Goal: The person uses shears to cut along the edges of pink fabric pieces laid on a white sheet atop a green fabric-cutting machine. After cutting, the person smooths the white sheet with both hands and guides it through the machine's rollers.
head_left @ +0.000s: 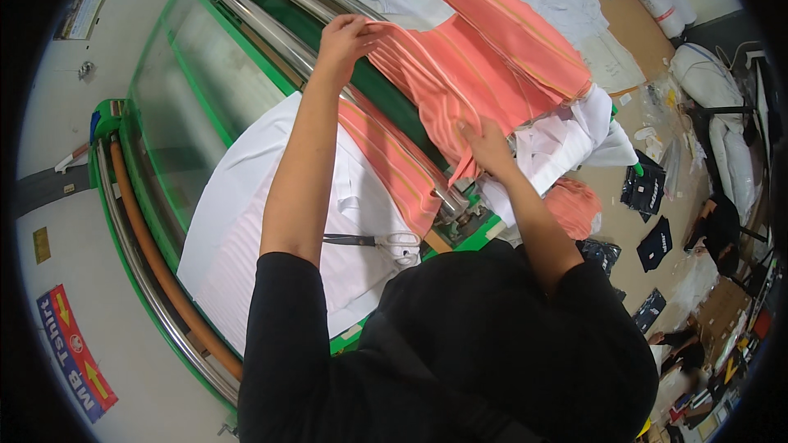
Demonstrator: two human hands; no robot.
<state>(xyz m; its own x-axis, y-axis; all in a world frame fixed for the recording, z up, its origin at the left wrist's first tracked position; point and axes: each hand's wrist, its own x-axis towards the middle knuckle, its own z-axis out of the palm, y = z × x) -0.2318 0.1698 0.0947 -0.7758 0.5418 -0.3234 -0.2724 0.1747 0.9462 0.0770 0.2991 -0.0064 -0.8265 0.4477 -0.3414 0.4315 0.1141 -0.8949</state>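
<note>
Both of my hands grip one length of coral fabric [447,82] with thin yellowish stripes. At its far left edge, my left hand [345,43] is closed, the fingers pinching the cloth beside the metal rollers. My right hand [487,149] is closed on the near edge, where the cloth bunches into folds. Behind it, the same fabric forms a thick roll [517,25]. Another striped coral strip [382,156] hangs below the rollers onto white cloth [238,189]. Scissors [379,240] with dark blades and pale handles lie on the white cloth, near my left forearm.
A green machine frame [185,66] with shiny metal rollers [254,16] spans the left. Crumpled white fabric [558,135] and a coral bundle [574,207] lie to my right. Dark packages [655,244] are scattered on the floor. Other people [721,234] are at the far right.
</note>
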